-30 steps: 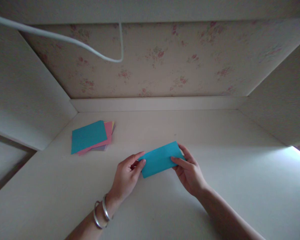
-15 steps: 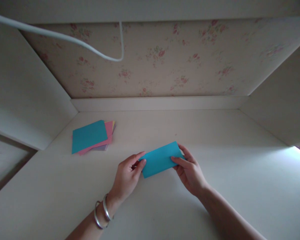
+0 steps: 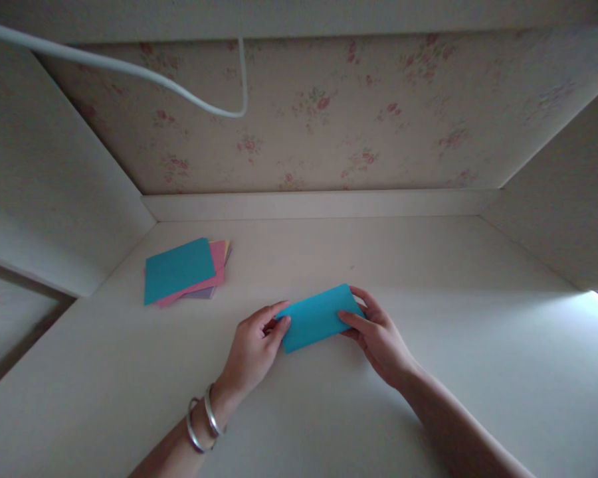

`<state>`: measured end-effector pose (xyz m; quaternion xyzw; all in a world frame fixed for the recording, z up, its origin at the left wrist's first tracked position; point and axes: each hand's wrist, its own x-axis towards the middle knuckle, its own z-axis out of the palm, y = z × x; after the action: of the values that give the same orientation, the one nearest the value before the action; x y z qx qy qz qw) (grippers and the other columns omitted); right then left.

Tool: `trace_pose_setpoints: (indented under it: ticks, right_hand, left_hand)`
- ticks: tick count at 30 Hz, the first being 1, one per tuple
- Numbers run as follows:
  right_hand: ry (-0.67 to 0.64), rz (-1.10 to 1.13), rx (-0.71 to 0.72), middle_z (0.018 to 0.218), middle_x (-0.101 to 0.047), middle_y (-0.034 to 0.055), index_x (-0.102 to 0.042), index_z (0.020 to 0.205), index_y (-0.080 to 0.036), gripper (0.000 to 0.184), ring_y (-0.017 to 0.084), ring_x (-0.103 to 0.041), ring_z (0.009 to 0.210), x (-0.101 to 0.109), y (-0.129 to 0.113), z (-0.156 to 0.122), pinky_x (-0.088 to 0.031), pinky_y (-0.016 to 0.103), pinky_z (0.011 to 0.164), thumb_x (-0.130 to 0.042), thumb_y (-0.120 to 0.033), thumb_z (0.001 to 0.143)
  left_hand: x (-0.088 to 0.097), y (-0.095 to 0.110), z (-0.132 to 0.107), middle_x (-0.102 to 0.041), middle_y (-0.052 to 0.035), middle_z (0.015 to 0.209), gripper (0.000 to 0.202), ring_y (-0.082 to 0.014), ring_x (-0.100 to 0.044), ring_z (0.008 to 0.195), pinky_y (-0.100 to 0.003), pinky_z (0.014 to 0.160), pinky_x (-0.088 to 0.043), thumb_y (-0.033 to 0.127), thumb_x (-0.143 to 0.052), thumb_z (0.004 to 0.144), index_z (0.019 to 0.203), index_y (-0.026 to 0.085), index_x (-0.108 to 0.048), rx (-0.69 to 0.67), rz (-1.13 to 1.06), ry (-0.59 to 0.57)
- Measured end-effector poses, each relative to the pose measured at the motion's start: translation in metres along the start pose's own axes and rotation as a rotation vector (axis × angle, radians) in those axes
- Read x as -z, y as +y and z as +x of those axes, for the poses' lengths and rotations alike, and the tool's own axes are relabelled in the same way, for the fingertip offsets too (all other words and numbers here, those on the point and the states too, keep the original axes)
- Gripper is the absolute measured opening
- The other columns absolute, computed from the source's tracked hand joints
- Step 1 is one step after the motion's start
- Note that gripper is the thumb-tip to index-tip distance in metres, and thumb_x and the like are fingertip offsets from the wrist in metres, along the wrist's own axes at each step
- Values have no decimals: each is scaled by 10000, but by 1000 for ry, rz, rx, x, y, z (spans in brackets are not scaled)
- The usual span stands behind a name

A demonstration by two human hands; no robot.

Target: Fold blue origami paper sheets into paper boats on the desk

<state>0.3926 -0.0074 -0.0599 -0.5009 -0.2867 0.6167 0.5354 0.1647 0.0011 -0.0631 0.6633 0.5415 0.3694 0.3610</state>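
While the left hand pinches a blue paper rectangle at its nine-o'clock end, the right hand has its grip closed on the three-o'clock end, thumb on top. Toward ten o'clock from it, a stack of coloured paper sheets lies on the counter.

Rose-sprigged wallpaper covers the far wall above a low white backboard — plain pale left and right side panels flank the white desktop. An overhead board crosses the top; light spills from the right, possibly through a window.
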Motion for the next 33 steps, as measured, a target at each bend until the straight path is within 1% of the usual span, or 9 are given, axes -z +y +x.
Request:
trace_pose_setpoints:
  ticks: [4, 8, 13, 16, 19, 22, 27, 30, 33]
  right_hand:
    - [-20, -29, 6, 946, -709, 1, -563, 1222, -270, 575, 190, -654, 870, 2, 1, 1, -546, 323, 782, -837, -328, 719]
    - [-28, -27, 19, 952, -718, 8, -560, 1230, -266, 594, 196, -652, 877, 2, -2, 0, -543, 326, 788, -847, -329, 714]
    - [15, 40, 45, 1118, -700, 26, -538, 1313, -295, 737, 208, -643, 964, 4, -9, -3, -540, 334, 829, -885, -297, 663]
    - [-15, 0, 63, 1213, -673, 45, -468, 1433, -335, 853, 217, -644, 996, 10, -9, -6, -529, 365, 876, -876, -306, 685]
    - [-61, -105, 95, 1257, -651, 53, -450, 1460, -359, 843, 215, -653, 1016, 19, -6, -10, -526, 363, 882, -862, -321, 725]
    - [-73, -155, 109, 1241, -666, 66, -513, 1403, -330, 732, 229, -663, 1057, 25, -4, -12, -536, 354, 881, -849, -358, 753]
    - [17, -167, 169, 1070, -736, 64, -618, 1220, -258, 580, 225, -684, 950, 22, 0, -10, -543, 346, 814, -868, -407, 718]
    - [71, -175, 191, 942, -752, 49, -667, 1099, -226, 505, 215, -684, 872, 16, 4, -7, -535, 339, 780, -881, -420, 684]
    - [63, -189, 180, 951, -764, 55, -708, 1045, -216, 433, 209, -686, 869, 14, 5, -5, -531, 332, 789, -866, -428, 702]
  left_hand:
    - [0, 1, 1, -763, -76, 1114, 366, -216, -727, 922, -314, 849, -579, 425, -620, 924, 1198, 205, -720, 41, -38, -10]
    - [2, 9, 1, -738, -80, 993, 517, -223, -713, 869, -317, 751, -593, 522, -631, 895, 1285, 183, -652, 206, -191, -4]
    - [1, 19, -2, -586, -133, 1293, 686, -270, -690, 1020, -347, 714, -630, 501, -718, 829, 1406, 211, -486, 355, -516, -79]
    - [-2, 15, -4, -577, -112, 1259, 679, -233, -698, 963, -332, 711, -627, 441, -737, 824, 1411, 235, -463, 316, -465, -110]
    - [-3, 6, -4, -600, -82, 1164, 618, -192, -694, 904, -326, 752, -614, 414, -703, 850, 1394, 231, -476, 218, -311, -70]
    - [-3, 0, -3, -624, -73, 1120, 606, -180, -697, 881, -333, 804, -602, 378, -711, 835, 1373, 212, -486, 144, -244, -60]
    - [-4, 0, -3, -664, -52, 1015, 581, -181, -694, 871, -284, 753, -584, 424, -702, 854, 1360, 206, -515, 136, -227, -78]
    - [-2, 2, -4, -647, -7, 832, 523, -155, -657, 744, -242, 655, -542, 471, -665, 885, 1318, 195, -571, 126, -168, -63]
    - [1, 3, -4, -625, 14, 727, 438, -134, -607, 622, -221, 561, -491, 492, -644, 897, 1212, 188, -657, 114, -114, -67]
